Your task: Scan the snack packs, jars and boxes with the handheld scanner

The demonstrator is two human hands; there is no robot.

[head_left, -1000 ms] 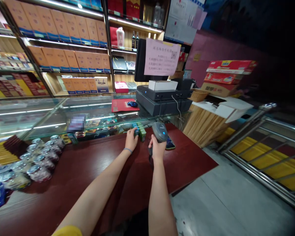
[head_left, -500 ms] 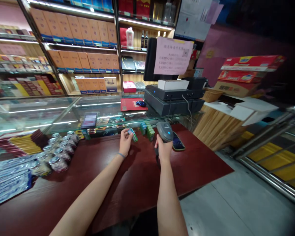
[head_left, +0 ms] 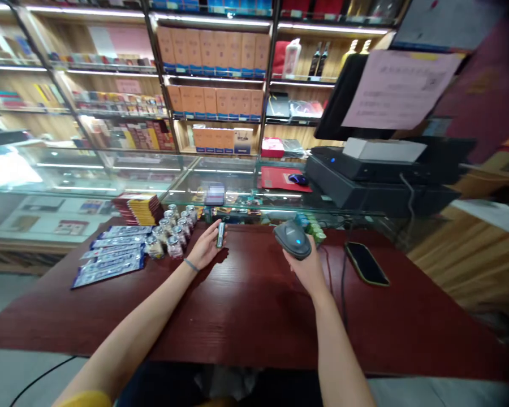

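Note:
My left hand [head_left: 204,250] is closed on a small green-and-white pack [head_left: 220,235], held upright just above the dark red wooden table [head_left: 237,316]. In my right hand [head_left: 309,270] is a grey handheld barcode scanner [head_left: 293,239] with a blue light on top, its head turned toward the left hand. Its grip is mostly hidden by the fingers. Right behind the scanner stand several small green and blue packs [head_left: 316,230], partly covered by it. A dark phone [head_left: 367,263] with a yellow-green edge lies to the right of my right hand.
Left of my left hand stand rows of small lidded jars [head_left: 175,243], flat blue-white packets [head_left: 110,257] and a red-yellow stack [head_left: 142,209]. A glass counter [head_left: 237,169] runs behind the table. A monitor [head_left: 337,96] and dark till [head_left: 377,183] stand at right; cables trail onto the table.
The view has swung left. My hands are farther apart, and the pack in my left hand has been turned more upright. The scanner's head now points more to the left.

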